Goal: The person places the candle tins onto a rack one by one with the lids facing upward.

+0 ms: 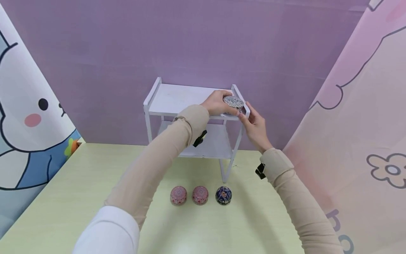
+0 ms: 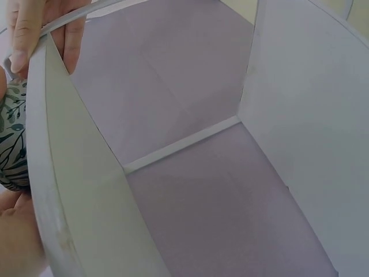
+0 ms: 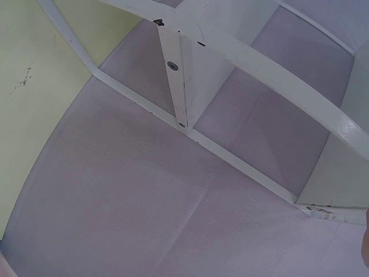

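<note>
A round tin (image 1: 233,102) with a dark leaf pattern sits at the right end of the top shelf of a white two-tier rack (image 1: 187,97). My left hand (image 1: 219,103) grips it, fingers at its back and thumb at its front. In the left wrist view the tin (image 2: 12,135) shows partly, cut by the frame edge and the shelf rim. My right hand (image 1: 256,127) holds the rack's front right corner, thumb on the near side and fingers outside the side rail. Only a sliver of that hand (image 3: 366,239) enters the right wrist view.
On the pale yellow table (image 1: 95,197), in front of the rack, stand two pink tins (image 1: 178,195) (image 1: 200,195) and a dark blue flowered tin (image 1: 223,195) in a row. The rack's lower shelf (image 1: 215,141) lies under my left forearm. A purple backdrop (image 1: 196,42) rises behind.
</note>
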Tool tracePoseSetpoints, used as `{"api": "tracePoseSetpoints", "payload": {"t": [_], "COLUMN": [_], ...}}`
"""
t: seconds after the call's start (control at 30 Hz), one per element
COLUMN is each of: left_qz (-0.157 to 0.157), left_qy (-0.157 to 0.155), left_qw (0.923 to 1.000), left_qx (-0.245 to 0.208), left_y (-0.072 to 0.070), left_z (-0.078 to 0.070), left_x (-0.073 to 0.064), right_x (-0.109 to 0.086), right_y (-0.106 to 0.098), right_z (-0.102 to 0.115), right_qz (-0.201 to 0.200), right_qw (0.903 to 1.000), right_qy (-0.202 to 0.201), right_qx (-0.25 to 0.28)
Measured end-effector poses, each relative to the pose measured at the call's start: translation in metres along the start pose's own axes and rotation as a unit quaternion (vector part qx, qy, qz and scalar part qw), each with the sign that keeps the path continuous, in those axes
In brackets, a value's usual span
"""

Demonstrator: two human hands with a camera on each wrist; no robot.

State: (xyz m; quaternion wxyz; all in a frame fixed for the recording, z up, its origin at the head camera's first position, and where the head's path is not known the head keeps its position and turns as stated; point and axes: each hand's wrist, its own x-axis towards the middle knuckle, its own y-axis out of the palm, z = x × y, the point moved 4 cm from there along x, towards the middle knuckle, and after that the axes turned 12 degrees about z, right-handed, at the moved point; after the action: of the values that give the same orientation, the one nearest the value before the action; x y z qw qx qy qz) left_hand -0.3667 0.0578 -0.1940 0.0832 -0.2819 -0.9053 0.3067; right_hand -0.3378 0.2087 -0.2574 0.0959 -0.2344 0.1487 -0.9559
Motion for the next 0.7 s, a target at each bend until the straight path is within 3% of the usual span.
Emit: {"api": "tracePoseSetpoints", "payload": {"t": [0.33,0.7], "left_qz": [0.003,0.013], "left_qy": [-0.003,-0.01], "left_qw": [0.9998,0.9999], "left_qx": [-0.018,-0.001], "left_y": [0.0015,0.0037], "left_z": [0.0022,0.0022], "left_x": [0.0006,0.0027], "right_x": [-0.0004,-0.0007], "right_y": [0.0003,0.0009], "right_z": [0.0018,-0.0004], "right_qz": [0.0,0.001], "right_qw": [1.0,1.0], "right_qy": [0.005,-0.004], "right_qx": [0.003,0.009]}}
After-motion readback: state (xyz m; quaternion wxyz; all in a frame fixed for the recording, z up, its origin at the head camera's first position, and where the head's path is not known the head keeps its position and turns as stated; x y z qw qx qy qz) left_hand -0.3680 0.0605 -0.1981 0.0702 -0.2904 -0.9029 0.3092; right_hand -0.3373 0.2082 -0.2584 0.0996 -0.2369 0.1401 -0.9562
